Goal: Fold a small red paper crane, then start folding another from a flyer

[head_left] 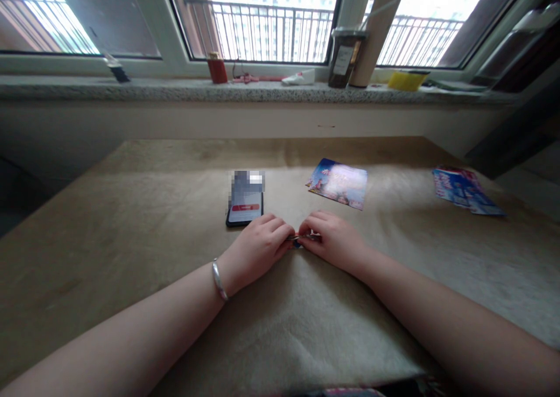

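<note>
- Left hand point(262, 239): fingers drawn in narrow, pinching one end of a small thin piece point(297, 241).
- Right hand point(335, 239): same narrow pinch on the other end. We have the piece right between our fingertips; red and blue show on it, but it's too small to tell more.
- Silver bracelet point(219, 280) on our left wrist.
- Phone point(245, 215) just beyond our left hand, screen lit; its lower right corner meets our knuckles in view. Can't tell if they touch.
- Printed cards point(339, 182) beyond our right hand, near but apart; gap between them and the phone.
- Card stack point(466, 193) well out to the right of our right hand, near the tabletop's right edge.
- Tabletop point(109, 222): wide room left of our left hand to the left edge; more between our forearms, down to the near edge.
- Far edge lies past phone and cards; stone sill point(271, 94) above it.
</note>
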`<state>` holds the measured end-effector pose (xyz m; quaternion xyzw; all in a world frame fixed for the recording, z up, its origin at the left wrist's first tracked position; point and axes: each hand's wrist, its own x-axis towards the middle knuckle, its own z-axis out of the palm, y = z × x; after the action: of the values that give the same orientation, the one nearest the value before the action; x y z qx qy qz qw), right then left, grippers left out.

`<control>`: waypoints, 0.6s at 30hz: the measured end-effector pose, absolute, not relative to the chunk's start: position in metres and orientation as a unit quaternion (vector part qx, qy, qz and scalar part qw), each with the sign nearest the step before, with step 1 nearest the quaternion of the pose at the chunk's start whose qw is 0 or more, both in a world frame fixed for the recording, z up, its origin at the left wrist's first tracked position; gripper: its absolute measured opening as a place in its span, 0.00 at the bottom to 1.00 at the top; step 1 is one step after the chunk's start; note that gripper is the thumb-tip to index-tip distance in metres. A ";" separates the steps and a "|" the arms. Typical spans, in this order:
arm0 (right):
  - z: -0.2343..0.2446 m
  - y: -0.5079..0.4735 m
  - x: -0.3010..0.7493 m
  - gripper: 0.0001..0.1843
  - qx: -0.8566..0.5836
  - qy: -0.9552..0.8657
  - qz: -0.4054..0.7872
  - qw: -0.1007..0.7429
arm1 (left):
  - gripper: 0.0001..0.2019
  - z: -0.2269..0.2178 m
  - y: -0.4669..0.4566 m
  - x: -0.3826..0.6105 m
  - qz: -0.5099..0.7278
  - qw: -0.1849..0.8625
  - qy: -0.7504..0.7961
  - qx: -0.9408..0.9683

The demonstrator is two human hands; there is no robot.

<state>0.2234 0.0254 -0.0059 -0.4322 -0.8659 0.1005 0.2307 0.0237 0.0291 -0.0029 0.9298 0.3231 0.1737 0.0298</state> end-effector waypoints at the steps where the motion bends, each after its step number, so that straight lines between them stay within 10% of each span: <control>1: -0.006 0.025 0.223 0.02 -0.429 -0.867 0.103 0.231 | 0.08 -0.003 0.029 0.024 0.170 0.029 0.324 0.930; 18: -0.004 0.019 0.217 0.06 -0.427 -0.887 0.023 0.174 | 0.09 0.003 0.027 0.024 0.128 -0.028 0.296 0.946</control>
<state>0.2172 0.0185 -0.0043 -0.4275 -0.8867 0.0231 0.1744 0.0243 0.0269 0.0027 0.9461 0.2960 0.1281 -0.0284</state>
